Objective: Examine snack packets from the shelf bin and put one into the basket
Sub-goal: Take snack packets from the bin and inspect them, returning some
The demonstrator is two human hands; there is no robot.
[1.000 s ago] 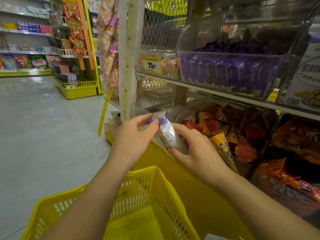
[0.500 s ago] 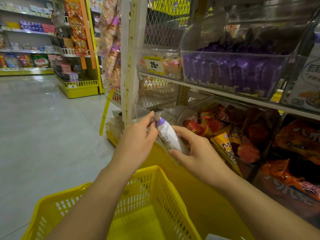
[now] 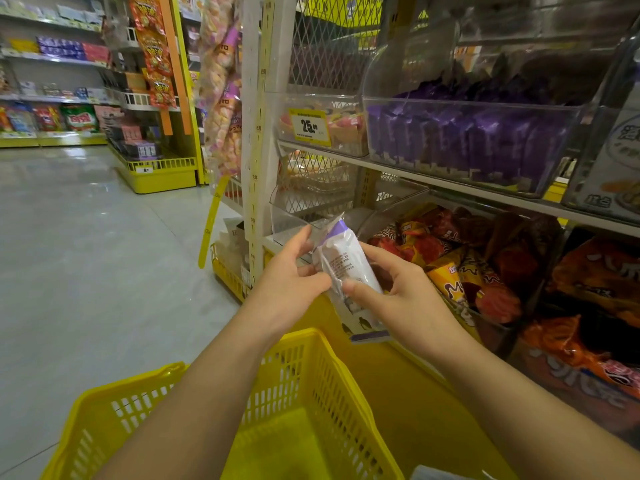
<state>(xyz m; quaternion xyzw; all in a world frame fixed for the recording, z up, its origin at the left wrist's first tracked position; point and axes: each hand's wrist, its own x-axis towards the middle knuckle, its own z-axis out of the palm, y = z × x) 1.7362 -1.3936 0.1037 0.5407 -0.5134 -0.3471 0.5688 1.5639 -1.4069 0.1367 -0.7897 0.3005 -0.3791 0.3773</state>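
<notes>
Both bare hands clamped on one white-and-purple snack packet at frame centre, above the far rim of the yellow shopping basket
Left hand at 9 o'clock of the packet, fingers closed on its left edge and upper crimp
Right hand at 3 o'clock, thumb pressed on the printed back face, remaining fingers wrapped behind
Packet tilted, purple-banded top toward 11 o'clock, lower crimped end toward 5 o'clock, small print facing the camera, too fine to read
Not in the basket; basket at 6 o'clock, its mesh walls partly hidden by both forearms
Clear shelf bin of purple packets at 1 o'clock on the upper shelf, well apart from the hands
Yellow price tag marked 25 at 12 o'clock, on the front of a neighbouring clear bin
Red and orange snack bags in the lower bin at 3 o'clock, just beside the right hand
Grey shop floor at 9 o'clock
</notes>
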